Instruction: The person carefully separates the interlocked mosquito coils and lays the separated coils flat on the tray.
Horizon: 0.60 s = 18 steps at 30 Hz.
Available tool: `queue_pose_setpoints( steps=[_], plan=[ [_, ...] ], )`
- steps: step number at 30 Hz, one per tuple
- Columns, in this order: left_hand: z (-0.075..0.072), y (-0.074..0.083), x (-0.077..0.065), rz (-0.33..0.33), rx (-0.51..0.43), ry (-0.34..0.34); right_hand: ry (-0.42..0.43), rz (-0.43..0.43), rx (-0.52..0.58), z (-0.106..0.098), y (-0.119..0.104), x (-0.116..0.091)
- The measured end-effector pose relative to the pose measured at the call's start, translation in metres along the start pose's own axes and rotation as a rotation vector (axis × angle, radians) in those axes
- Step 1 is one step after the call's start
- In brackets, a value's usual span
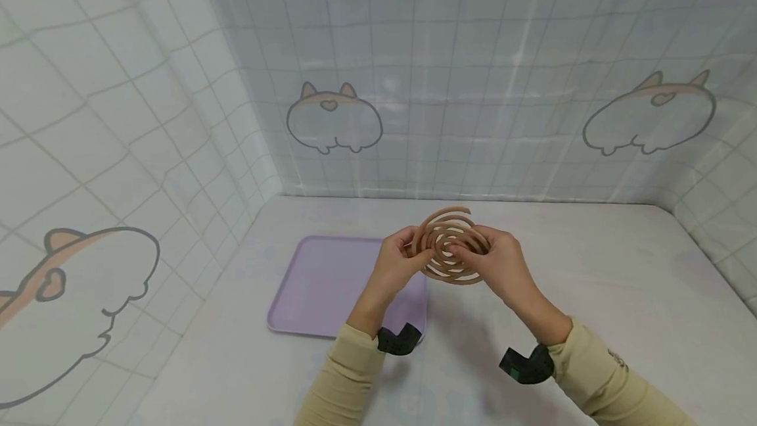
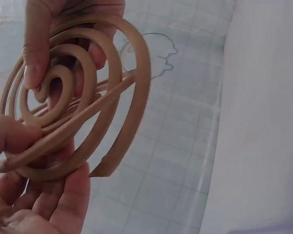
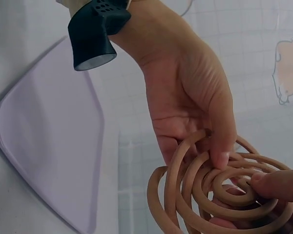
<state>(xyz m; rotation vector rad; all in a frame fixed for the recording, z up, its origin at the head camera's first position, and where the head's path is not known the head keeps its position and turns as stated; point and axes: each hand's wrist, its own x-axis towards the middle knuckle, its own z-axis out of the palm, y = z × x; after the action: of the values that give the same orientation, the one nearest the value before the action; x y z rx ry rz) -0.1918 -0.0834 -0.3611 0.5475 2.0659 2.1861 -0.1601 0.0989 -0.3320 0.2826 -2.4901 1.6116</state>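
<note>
Two flat brown spirals that look like mosquito coils [image 1: 442, 242] are held up above the table, their rings overlapping and partly spread apart. My left hand [image 1: 395, 261] pinches their left side between thumb and fingers. On the right side my right hand [image 1: 499, 261] grips them, its thumb near the centre. In the left wrist view, one strand of the coils [image 2: 142, 73] crosses slantwise over the other rings. The left thumb [image 3: 223, 126] presses on the rings in the right wrist view. Some fingers are hidden behind the coils.
A light purple tray [image 1: 331, 281] lies on the white table [image 1: 579, 294], left of the coils and partly under my left forearm. White tiled-pattern walls [image 1: 461, 84] with cartoon animal drawings enclose the back and sides. Black cameras [image 1: 526, 365] sit on both wrists.
</note>
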Motion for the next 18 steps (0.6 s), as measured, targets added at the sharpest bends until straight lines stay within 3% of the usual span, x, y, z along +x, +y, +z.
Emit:
queue_pose_setpoints(
  steps=[6,13,18],
  plan=[
    [0.007,0.008,-0.002,0.056,0.017,0.044,0.001,0.001,0.011,0.002,0.001,0.000],
    [0.018,0.028,-0.011,0.113,0.168,0.134,0.012,-0.007,-0.018,0.003,0.002,0.000],
    [0.012,0.016,-0.008,0.105,0.056,0.097,0.008,-0.009,0.002,0.001,0.001,0.001]
  ],
)
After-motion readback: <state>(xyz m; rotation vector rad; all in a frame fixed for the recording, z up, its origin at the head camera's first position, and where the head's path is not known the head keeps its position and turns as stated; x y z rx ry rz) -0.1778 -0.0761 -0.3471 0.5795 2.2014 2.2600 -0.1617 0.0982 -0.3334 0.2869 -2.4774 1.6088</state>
